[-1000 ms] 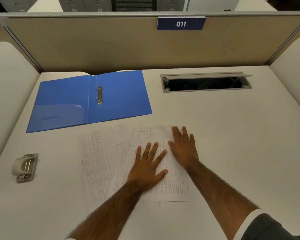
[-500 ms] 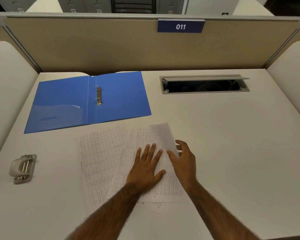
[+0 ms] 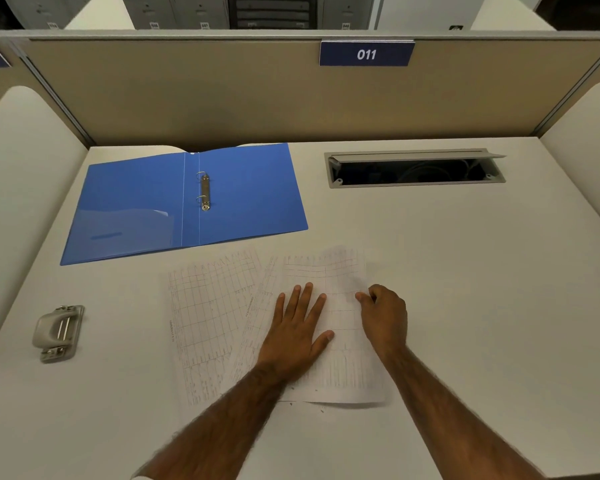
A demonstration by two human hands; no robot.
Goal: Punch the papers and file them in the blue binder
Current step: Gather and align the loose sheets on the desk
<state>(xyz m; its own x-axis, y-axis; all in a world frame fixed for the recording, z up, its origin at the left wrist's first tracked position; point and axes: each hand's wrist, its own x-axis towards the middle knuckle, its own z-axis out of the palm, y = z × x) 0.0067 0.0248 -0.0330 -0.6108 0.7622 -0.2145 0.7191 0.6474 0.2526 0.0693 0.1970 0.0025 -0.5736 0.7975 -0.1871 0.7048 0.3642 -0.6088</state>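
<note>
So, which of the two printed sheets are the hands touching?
The right sheet, the one overlapping the other. The left hand presses flat on it and the right hand pinches its edge; the left sheet lies untouched.

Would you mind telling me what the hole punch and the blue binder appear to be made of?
Hole punch: likely metal, dull grey, with shiny steel-like rods. Blue binder: probably thin plastic, glossy; its left cover reflects light. Its ring clip looks like polished metal.

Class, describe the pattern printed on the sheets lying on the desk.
Thin-lined grid tables on white papers; head view shows it best.
</note>
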